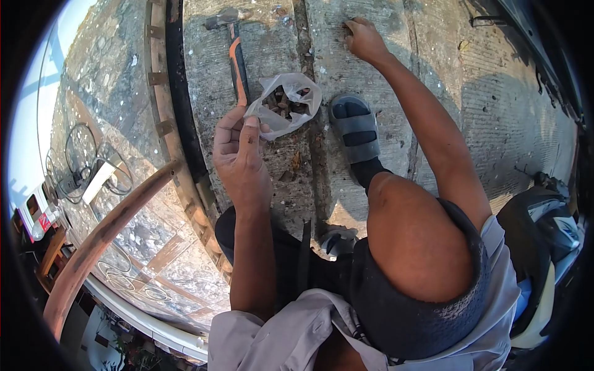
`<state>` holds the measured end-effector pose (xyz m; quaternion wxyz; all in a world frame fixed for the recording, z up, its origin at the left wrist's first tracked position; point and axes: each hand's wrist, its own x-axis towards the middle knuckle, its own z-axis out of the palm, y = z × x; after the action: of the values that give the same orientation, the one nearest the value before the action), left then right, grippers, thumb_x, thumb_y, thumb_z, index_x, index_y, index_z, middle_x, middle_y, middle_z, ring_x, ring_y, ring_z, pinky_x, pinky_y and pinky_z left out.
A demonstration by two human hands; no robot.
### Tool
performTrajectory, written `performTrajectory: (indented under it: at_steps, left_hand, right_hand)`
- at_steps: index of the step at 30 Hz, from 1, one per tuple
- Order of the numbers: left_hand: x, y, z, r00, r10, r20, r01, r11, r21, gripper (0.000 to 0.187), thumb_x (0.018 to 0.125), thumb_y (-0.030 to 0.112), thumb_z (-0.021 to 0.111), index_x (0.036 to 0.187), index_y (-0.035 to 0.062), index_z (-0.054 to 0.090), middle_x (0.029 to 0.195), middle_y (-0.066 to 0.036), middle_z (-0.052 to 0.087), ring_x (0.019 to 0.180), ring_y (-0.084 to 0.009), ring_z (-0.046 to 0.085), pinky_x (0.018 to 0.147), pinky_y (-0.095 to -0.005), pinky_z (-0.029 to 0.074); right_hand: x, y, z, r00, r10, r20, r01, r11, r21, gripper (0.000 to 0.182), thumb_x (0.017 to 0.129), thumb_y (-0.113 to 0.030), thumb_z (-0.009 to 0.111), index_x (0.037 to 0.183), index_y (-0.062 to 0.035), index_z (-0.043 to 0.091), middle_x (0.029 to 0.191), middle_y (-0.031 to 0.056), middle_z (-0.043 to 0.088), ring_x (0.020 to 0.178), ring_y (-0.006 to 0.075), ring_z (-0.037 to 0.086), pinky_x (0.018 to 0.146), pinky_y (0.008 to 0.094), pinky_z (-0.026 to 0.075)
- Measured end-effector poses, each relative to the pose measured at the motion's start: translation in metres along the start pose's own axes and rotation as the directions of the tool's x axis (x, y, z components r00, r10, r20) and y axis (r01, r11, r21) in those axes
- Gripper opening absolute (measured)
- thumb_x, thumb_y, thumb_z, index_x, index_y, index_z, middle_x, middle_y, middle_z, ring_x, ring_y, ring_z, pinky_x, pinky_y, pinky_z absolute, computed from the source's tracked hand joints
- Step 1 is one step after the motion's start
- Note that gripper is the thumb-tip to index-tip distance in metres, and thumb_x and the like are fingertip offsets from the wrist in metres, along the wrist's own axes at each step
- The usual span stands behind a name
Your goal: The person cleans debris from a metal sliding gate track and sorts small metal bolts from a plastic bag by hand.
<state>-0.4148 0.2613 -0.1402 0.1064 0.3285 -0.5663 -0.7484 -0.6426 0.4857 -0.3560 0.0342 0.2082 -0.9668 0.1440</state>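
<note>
Near the middle, my left hand (241,145) pinches the lower left edge of a clear plastic bag (272,123). Small brown pieces (283,105) lie inside the open-mouthed bag. A hammer (237,59) with an orange and black handle rests on the concrete just left of the bag, its head away from me and its handle end close to my left fingers. Farther out at the upper right, my right hand (365,38) is low over the concrete, its fingers curled; whether anything small is between them is hidden.
My sandalled foot (356,127) stands right of the bag. A wooden rail (105,241) and a dark gap (185,105) run along the left. Coiled cables (80,164) lie beyond them. A motorbike (544,229) stands at the right edge.
</note>
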Motion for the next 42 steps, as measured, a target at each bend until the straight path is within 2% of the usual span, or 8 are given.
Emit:
performTrajectory:
  at_steps: [6,11,15,25,28,33,39,42]
  left_hand:
    - [0.003,-0.005,0.000,0.997,0.049,0.057,-0.053,0.996,0.075,0.024,0.095,0.011,0.060,0.116,-0.0015,0.057,0.093,-0.005,0.063,0.083,-0.0081,0.059,0.074,-0.0230,0.048]
    - [0.000,-0.005,0.006,0.997,0.064,0.040,-0.067,0.995,0.071,0.024,0.095,0.012,0.060,0.115,-0.0015,0.057,0.092,-0.005,0.063,0.083,-0.0077,0.059,0.072,-0.0224,0.047]
    - [-0.001,-0.003,0.005,0.998,0.031,0.049,-0.033,0.999,0.040,0.026,0.093,0.006,0.061,0.117,-0.0033,0.055,0.096,-0.008,0.062,0.086,-0.0123,0.060,0.081,-0.0299,0.051]
    - [-0.005,-0.006,0.002,0.999,0.007,0.031,-0.008,0.999,0.031,0.023,0.094,0.006,0.061,0.114,-0.0018,0.056,0.094,-0.005,0.061,0.083,-0.0111,0.058,0.080,-0.0284,0.051]
    - [-0.004,-0.005,0.001,1.000,0.002,0.011,-0.002,1.000,0.025,0.022,0.094,0.006,0.061,0.114,-0.0017,0.057,0.093,-0.005,0.061,0.083,-0.0112,0.058,0.080,-0.0279,0.051]
    - [0.002,-0.003,-0.002,1.000,-0.012,0.025,0.012,1.000,-0.007,0.022,0.095,0.008,0.060,0.115,-0.0015,0.057,0.093,-0.005,0.060,0.083,-0.0109,0.058,0.079,-0.0277,0.050]
    - [0.006,-0.001,-0.006,0.999,-0.032,0.035,0.030,0.998,0.054,0.022,0.095,0.010,0.060,0.115,-0.0005,0.057,0.092,-0.005,0.061,0.083,-0.0104,0.058,0.078,-0.0281,0.049]
    - [0.008,0.001,-0.006,0.999,-0.048,0.014,0.047,0.997,0.061,0.022,0.095,0.011,0.060,0.115,0.0002,0.057,0.093,-0.004,0.061,0.082,-0.0103,0.058,0.077,-0.0278,0.049]
  right_hand:
    - [-0.003,0.002,-0.011,0.988,0.034,0.152,-0.043,0.997,0.058,0.030,0.085,-0.014,0.060,0.112,-0.0024,0.064,0.111,0.0192,0.064,0.101,0.0370,0.062,0.092,0.0443,0.050]
    - [-0.006,-0.085,-0.120,0.998,0.060,0.022,-0.058,0.719,0.692,0.019,0.084,-0.014,0.061,0.101,-0.0072,0.067,0.085,0.0102,0.070,0.078,0.0280,0.069,0.073,0.0401,0.056]
    - [-0.035,-0.153,-0.177,0.890,-0.429,0.154,0.149,0.592,0.792,0.019,0.088,-0.014,0.064,0.106,-0.0084,0.069,0.096,0.0095,0.070,0.091,0.0223,0.068,0.080,0.0348,0.055]
    - [-0.047,-0.167,-0.175,0.842,-0.357,0.404,0.388,0.922,0.005,0.023,0.085,-0.011,0.062,0.106,-0.0026,0.067,0.105,0.0132,0.068,0.102,0.0339,0.062,0.088,0.0437,0.051]
    - [-0.025,-0.156,-0.190,0.927,-0.365,0.084,0.364,0.931,0.024,0.022,0.087,-0.013,0.062,0.106,-0.0030,0.067,0.103,0.0131,0.068,0.102,0.0330,0.063,0.089,0.0424,0.051]
    - [0.075,-0.115,-0.082,0.926,-0.205,0.316,0.145,0.968,0.204,0.034,0.091,-0.013,0.056,0.124,-0.0127,0.063,0.116,0.0158,0.065,0.115,0.0309,0.059,0.095,0.0434,0.050]
    - [0.123,-0.076,0.036,0.675,-0.710,-0.203,0.723,0.691,-0.013,0.038,0.079,-0.014,0.064,0.115,-0.0037,0.064,0.109,0.0191,0.067,0.101,0.0368,0.063,0.088,0.0427,0.050]
    - [0.117,-0.091,0.043,0.878,-0.434,0.201,0.440,0.898,0.016,0.038,0.091,-0.008,0.054,0.128,-0.0121,0.059,0.134,0.0105,0.055,0.118,0.0296,0.057,0.103,0.0419,0.047]
